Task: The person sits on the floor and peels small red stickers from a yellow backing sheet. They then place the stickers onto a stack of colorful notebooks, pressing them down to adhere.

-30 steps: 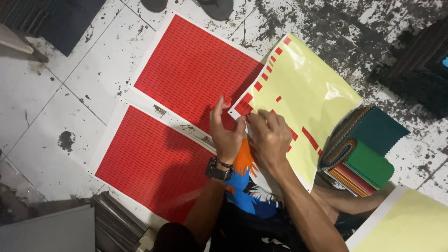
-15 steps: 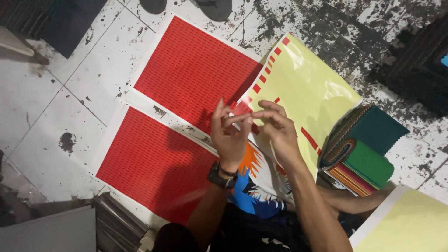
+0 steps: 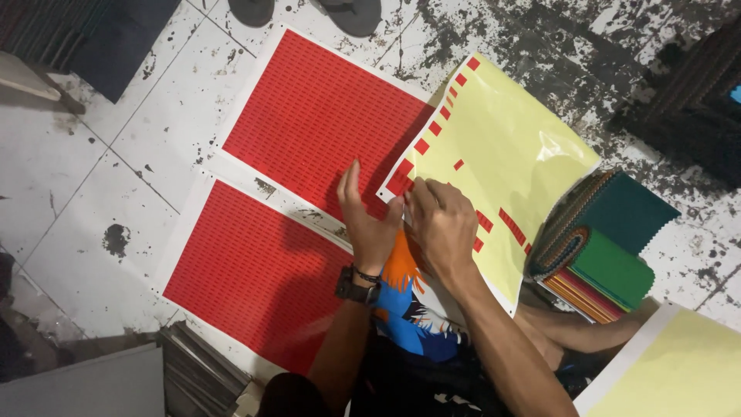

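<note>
While wrists angle inward | left hand, right hand pinch yellow sheet

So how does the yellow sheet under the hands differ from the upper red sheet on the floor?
The yellow sheet is mostly bare, with only scattered red labels; the upper red sheet is fully covered in red rows. The yellow sheet overlaps the red sheet's right edge and both hands, left hand and right hand, touch it; the red sheet lies untouched. Both are rectangular sheets.

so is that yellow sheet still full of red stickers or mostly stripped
Mostly stripped: the yellow backing sheet is largely bare, with only scattered red stickers along its left edge and near the right hand.
</note>
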